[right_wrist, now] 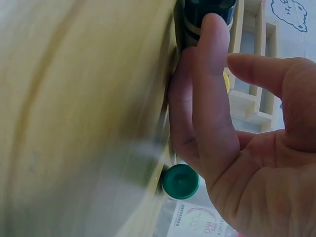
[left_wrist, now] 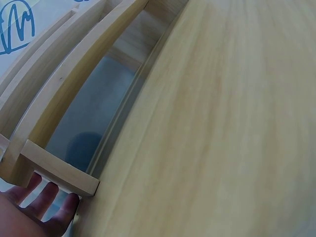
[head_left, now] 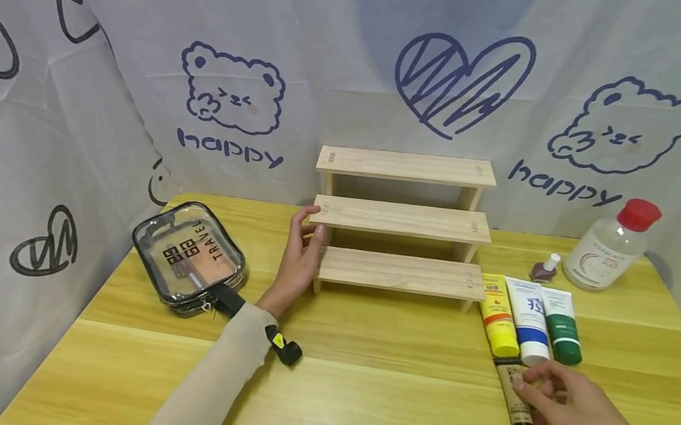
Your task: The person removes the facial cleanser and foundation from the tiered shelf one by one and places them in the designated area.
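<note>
A three-step wooden shelf (head_left: 397,272) stands at the back of the table. My left hand (head_left: 302,254) is at its left end, fingers loosely bent beside the end pieces; in the left wrist view the fingertips (left_wrist: 69,205) meet or nearly meet the wooden end support (left_wrist: 61,168). A beige tube with a black cap (head_left: 513,400) lies on the table at the right. My right hand (head_left: 582,410) is beside it, fingers along its right side, thumb apart from the forefinger. In the right wrist view a fingertip (right_wrist: 215,29) overlaps the black cap (right_wrist: 207,7).
Yellow (head_left: 499,317), white-and-blue (head_left: 526,317) and white-and-green (head_left: 561,326) tubes lie right of the shelf. Behind them stand a small nail polish bottle (head_left: 545,269) and a red-capped clear bottle (head_left: 609,245). A clear travel pouch (head_left: 188,256) lies at left; a printed curtain (head_left: 347,81) hangs behind.
</note>
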Tool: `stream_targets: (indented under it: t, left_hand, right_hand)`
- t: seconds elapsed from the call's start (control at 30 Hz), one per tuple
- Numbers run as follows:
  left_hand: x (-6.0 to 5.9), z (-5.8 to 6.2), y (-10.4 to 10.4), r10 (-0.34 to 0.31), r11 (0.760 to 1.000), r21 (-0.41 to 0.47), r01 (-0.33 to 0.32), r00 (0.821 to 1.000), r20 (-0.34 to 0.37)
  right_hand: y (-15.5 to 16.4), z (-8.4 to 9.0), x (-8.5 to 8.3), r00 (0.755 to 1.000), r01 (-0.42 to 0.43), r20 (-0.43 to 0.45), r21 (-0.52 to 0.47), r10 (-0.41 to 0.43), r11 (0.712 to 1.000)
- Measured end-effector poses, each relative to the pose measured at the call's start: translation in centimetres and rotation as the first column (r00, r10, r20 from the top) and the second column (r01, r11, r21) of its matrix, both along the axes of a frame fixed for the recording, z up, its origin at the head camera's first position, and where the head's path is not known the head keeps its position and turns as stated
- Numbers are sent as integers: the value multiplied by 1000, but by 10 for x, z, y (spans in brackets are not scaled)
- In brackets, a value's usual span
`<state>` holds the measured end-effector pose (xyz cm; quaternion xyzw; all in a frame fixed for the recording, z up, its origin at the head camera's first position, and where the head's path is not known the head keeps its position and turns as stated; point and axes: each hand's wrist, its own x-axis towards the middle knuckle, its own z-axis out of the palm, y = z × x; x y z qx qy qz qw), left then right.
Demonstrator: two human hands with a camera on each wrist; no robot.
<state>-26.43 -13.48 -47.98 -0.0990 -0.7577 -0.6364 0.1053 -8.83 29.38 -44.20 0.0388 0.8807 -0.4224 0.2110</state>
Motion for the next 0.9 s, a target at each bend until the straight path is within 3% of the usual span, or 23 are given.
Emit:
stream_targets:
  t: [0.47, 0.7, 0.9]
  left_hand:
    - [0, 0, 1, 0, 1000, 25, 0, 1000, -10]
    - [1, 2, -3, -1, 1000, -2, 1, 1000, 28]
    - [3, 11, -6, -13, 1000, -11, 14, 998, 61]
  right_hand:
    - [4, 8, 4, 999, 32, 41, -10, -31, 999]
    - [1, 17, 2, 999, 33, 10, 10, -33, 999]
    - [-10, 30, -2, 999, 33, -42, 29, -32, 999]
